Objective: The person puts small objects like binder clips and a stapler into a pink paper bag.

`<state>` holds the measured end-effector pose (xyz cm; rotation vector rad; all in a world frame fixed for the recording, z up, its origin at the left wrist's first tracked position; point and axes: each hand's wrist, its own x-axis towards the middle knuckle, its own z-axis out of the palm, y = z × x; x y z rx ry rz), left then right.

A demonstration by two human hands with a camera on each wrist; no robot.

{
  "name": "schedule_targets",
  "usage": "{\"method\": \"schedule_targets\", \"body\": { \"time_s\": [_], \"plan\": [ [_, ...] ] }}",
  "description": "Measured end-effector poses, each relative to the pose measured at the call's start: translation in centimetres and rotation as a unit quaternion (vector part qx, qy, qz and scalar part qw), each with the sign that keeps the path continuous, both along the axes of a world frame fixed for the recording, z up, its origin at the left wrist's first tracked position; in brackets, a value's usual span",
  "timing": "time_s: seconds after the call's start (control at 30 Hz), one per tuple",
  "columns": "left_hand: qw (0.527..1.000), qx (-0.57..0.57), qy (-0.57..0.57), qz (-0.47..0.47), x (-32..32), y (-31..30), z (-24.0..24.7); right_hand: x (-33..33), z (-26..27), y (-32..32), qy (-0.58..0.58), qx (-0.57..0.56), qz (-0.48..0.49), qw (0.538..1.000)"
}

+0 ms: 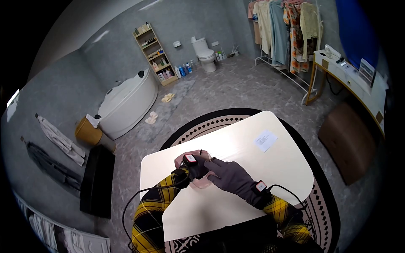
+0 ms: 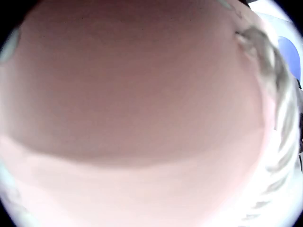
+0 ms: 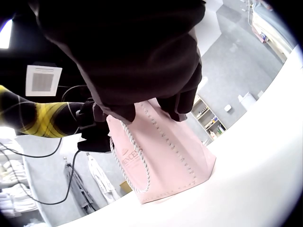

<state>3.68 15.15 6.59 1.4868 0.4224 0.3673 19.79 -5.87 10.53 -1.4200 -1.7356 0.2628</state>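
A pink paper bag (image 1: pixel 202 183) (image 3: pixel 165 156) with a white rope handle (image 3: pixel 137 170) stands upright on the white table (image 1: pixel 253 168) near its front left. My right hand (image 1: pixel 221 173) (image 3: pixel 142 71), in a dark glove, curls its fingers over the bag's top edge. My left hand (image 1: pixel 194 168) (image 3: pixel 94 135), also gloved, grips the bag's other side. The left wrist view is filled by the blurred pink bag (image 2: pixel 142 118), with the rope handle (image 2: pixel 279 109) at its right edge; the hand itself is not seen there.
A sheet of paper (image 1: pixel 265 140) lies on the table's far right. A round patterned rug (image 1: pixel 325 202) is under the table. A black bench (image 1: pixel 97 181) stands to the left, a brown stool (image 1: pixel 346 141) and a desk (image 1: pixel 358 84) to the right, a bathtub (image 1: pixel 126 103) beyond.
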Motion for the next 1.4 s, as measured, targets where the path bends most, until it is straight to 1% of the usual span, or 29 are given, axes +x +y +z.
{"method": "schedule_targets", "body": {
  "time_s": [0.03, 0.07, 0.1, 0.13, 0.2, 0.27, 0.33, 0.37, 0.43, 0.53, 0.67, 0.73, 0.77, 0.8, 0.83, 0.87, 0.9, 0.93, 0.97, 1.0, 1.03, 1.1, 1.13, 1.17, 1.2, 1.23, 1.3, 1.33, 1.4],
  "plan": [
    [0.981, -0.19, -0.022, -0.019, 0.2, -1.5, 2.5, -0.1, -0.1, 0.0, 0.001, 0.0, -0.002, 1.0],
    [0.926, -0.373, -0.043, -0.036, 0.4, -2.1, 3.7, -0.2, -0.2, 0.0, -0.004, -0.007, -0.001, 1.0],
    [0.942, -0.326, -0.026, -0.074, 0.6, -1.5, 2.8, -0.1, -0.3, 0.1, -0.012, -0.012, 0.0, 1.0],
    [0.942, -0.324, -0.028, -0.076, 0.4, 0.9, -1.0, -0.1, -0.2, 0.1, -0.014, -0.011, -0.001, 1.0],
    [0.928, -0.31, -0.113, -0.174, 0.4, 6.6, -9.4, 0.0, -0.3, 0.1, 0.002, -0.014, -0.003, 1.0],
    [0.954, -0.262, -0.094, -0.114, 0.0, 5.7, -8.5, 0.2, -0.5, 0.1, 0.005, 0.001, -0.01, 1.0],
    [0.97, -0.223, -0.07, -0.068, -0.4, 4.8, -7.4, 0.2, -0.5, 0.0, 0.019, 0.001, 0.026, 0.999],
    [0.975, -0.208, -0.061, -0.051, -0.7, 4.5, -6.8, 0.2, -0.7, 0.2, 0.023, 0.0, 0.026, 0.999],
    [0.984, -0.172, -0.041, -0.023, -1.1, 3.7, -5.7, 0.3, -1.4, 0.5, -0.059, 0.045, 0.025, 0.997],
    [0.993, -0.12, -0.017, 0.005, -1.4, 3.1, -4.5, 0.3, -0.7, 0.1, -0.04, 0.024, 0.034, 0.998],
    [0.999, -0.042, 0.015, 0.025, -1.5, 2.6, -3.3, 0.1, -0.7, 0.3, -0.06, 0.044, 0.014, 0.997],
    [0.999, 0.017, 0.035, 0.017, -1.2, 2.6, -2.6, 0.1, -0.6, 0.1, -0.027, 0.033, -0.003, 0.999],
    [0.993, 0.114, 0.017, -0.023, -1.1, 3.5, -3.3, 0.1, -0.6, 0.1, -0.027, 0.032, -0.001, 0.999],
    [0.993, 0.113, 0.017, -0.021, -0.7, 2.0, -1.0, 0.2, -0.5, 0.1, -0.013, 0.02, -0.002, 1.0],
    [0.986, 0.157, 0.047, -0.041, -0.2, 0.4, 1.4, 0.3, -0.5, 0.1, 0.001, 0.009, -0.002, 1.0],
    [0.975, 0.201, 0.077, -0.061, 0.4, -0.6, 3.4, 0.3, -0.5, 0.1, 0.001, 0.008, -0.001, 1.0],
    [0.932, 0.318, 0.099, -0.14, 0.8, -0.1, 4.2, 0.3, -0.5, 0.1, 0.001, 0.003, -0.002, 1.0],
    [0.933, 0.318, 0.098, -0.14, 1.1, 0.1, 4.2, 0.3, -0.4, 0.1, 0.0, -0.001, -0.003, 1.0],
    [0.878, 0.41, 0.181, -0.165, 1.4, 0.3, 3.9, 0.2, -0.1, 0.0, -0.001, -0.001, -0.002, 1.0],
    [0.808, 0.495, 0.259, -0.186, 1.6, 0.5, 3.4, 0.2, 0.3, -0.2, -0.009, 0.004, -0.003, 1.0],
    [0.81, 0.494, 0.258, -0.183, 1.4, 1.0, 2.8, 0.2, 0.6, -0.3, -0.017, 0.01, -0.003, 1.0],
    [0.887, 0.396, 0.165, -0.168, 0.7, 2.0, 1.4, 0.2, 0.7, -0.2, -0.016, 0.003, -0.001, 1.0],
    [0.889, 0.396, 0.163, -0.165, 0.7, 1.7, 1.3, 0.2, 0.6, -0.1, -0.014, -0.004, -0.002, 1.0],
    [0.803, 0.52, 0.232, -0.174, 1.1, 1.3, 1.1, 0.2, 0.5, 0.0, -0.017, -0.004, 0.0, 1.0],
    [0.696, 0.629, 0.296, -0.179, 1.3, 1.0, 1.0, 0.2, 0.3, 0.1, -0.023, 0.005, -0.004, 1.0],
    [0.769, 0.575, 0.242, -0.141, 0.6, 1.5, 0.2, 0.1, 0.2, 0.1, -0.029, 0.014, -0.009, 0.999],
    [0.87, 0.48, 0.086, -0.069, -1.1, 9.3, -12.2, 0.0, 0.2, 0.0, -0.033, 0.02, -0.013, 0.999],
    [0.9, 0.434, 0.001, -0.044, -1.8, 12.8, -17.8, 0.0, 0.2, 0.0, -0.035, 0.025, -0.016, 0.999],
    [0.925, 0.359, 0.017, -0.123, -0.2, 5.7, -5.8, 0.2, 0.1, 0.2, -0.032, 0.01, -0.016, 0.999]
  ]
}}
